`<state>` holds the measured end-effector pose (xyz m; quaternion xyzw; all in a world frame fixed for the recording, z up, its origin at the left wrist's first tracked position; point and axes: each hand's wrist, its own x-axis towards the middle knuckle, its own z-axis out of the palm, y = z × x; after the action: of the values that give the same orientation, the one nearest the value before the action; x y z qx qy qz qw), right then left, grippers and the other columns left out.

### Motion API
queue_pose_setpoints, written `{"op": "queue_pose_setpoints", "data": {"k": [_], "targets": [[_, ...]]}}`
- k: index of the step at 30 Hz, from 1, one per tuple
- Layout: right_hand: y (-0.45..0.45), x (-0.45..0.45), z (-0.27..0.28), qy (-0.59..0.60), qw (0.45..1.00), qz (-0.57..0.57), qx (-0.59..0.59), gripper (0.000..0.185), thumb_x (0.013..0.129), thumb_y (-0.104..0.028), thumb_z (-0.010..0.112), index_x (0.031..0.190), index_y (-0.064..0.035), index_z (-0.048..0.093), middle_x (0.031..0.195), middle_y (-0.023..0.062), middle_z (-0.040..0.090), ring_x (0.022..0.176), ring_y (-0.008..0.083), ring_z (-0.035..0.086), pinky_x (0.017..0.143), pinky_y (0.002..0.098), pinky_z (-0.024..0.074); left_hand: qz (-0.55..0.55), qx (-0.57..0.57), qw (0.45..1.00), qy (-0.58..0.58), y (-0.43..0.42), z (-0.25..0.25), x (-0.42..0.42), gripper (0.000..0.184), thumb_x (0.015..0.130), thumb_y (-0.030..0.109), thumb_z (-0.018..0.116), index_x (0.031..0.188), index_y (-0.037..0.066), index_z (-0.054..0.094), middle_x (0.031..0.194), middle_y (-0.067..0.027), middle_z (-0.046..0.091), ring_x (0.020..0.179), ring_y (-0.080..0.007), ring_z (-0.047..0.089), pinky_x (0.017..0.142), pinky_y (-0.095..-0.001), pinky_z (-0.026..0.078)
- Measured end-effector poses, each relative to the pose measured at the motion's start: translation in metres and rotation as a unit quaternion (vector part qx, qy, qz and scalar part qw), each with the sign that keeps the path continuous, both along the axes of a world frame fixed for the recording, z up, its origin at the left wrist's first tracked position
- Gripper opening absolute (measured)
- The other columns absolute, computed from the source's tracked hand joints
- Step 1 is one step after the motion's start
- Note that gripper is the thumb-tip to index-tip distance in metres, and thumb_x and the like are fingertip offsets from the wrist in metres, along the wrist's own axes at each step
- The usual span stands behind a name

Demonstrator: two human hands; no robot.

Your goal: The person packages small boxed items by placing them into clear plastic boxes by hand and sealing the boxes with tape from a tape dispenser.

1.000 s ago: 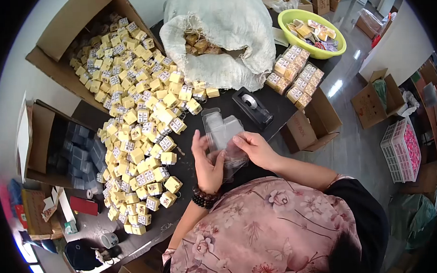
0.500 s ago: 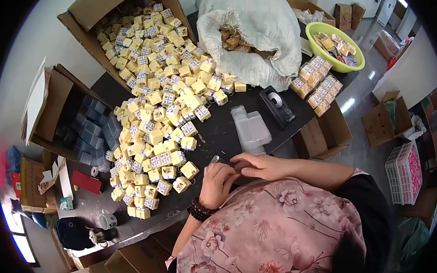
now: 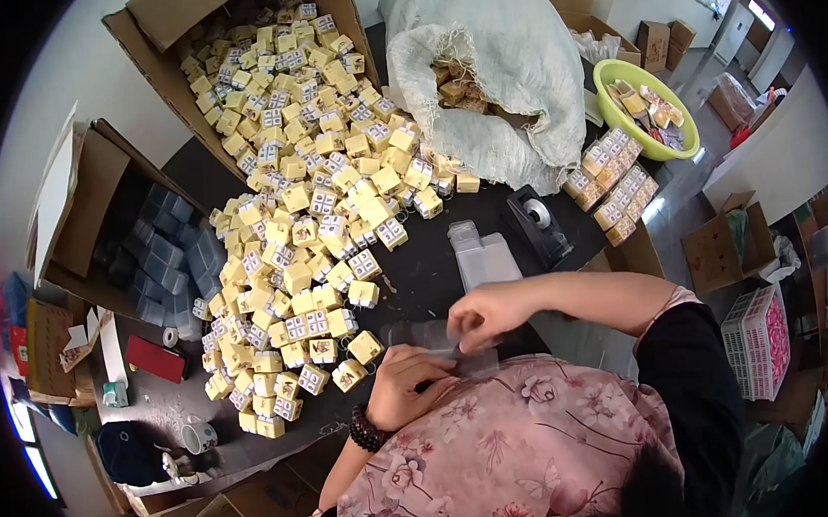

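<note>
In the head view, the clear box (image 3: pixel 419 334) lies between the two hands, close to the body and over the near edge of the counter (image 3: pixel 412 290). The right hand (image 3: pixel 492 314) has its fingers bunched, thumb against forefinger, seemingly pinching the box's edge, though blur softens the tips. The left hand (image 3: pixel 408 386) curls beside it with fingers bent; its tips are partly hidden, so I cannot tell whether they pinch anything. Just beyond the right fingers lies another box (image 3: pixel 490 260), flat, with the tape dispenser (image 3: pixel 544 239) past it; the blocks (image 3: pixel 322 204) heap up ahead of the left fingers.

The box should be very light, thin and springy, smooth enough to slide, and apt to crease if squeezed. It is best taken by its folded edges, with the broad faces left unpressed.
</note>
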<state>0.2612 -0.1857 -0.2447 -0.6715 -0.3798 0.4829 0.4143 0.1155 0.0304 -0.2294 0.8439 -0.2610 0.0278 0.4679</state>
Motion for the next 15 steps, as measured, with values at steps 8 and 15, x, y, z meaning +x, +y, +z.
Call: {"op": "queue_pose_setpoints", "data": {"k": [8, 15], "targets": [[-0.054, 0.285, -0.042, -0.608, 0.711, -0.334, -0.116, 0.031, 0.086, -0.007, 0.056, 0.117, -0.0036, 0.058, 0.116, 0.0161, 0.055, 0.115, 0.0341, 0.050, 0.092, 0.0442, 0.0425, -0.028, -0.340, 0.779, 0.526, 0.008, -0.034, -0.009, 0.030, 0.092, 0.000, 0.058, 0.122, -0.003, 0.059, 0.118, -0.0086, 0.064, 0.105, -0.0134, 0.060, 0.093, -0.0256, 0.047], [-0.109, 0.326, 0.088, -0.764, 0.341, -0.394, -0.380, 0.049, 0.083, -0.009, 0.056, 0.130, -0.0233, 0.052, 0.138, 0.0166, 0.040, 0.134, 0.0348, 0.032, 0.100, 0.0631, 0.0311, -0.028, -0.346, 0.796, 0.496, 0.020, -0.060, 0.000, 0.033, 0.095, 0.001, 0.052, 0.128, -0.003, 0.054, 0.129, -0.0114, 0.056, 0.115, -0.0141, 0.054, 0.098, -0.0268, 0.044]]}}
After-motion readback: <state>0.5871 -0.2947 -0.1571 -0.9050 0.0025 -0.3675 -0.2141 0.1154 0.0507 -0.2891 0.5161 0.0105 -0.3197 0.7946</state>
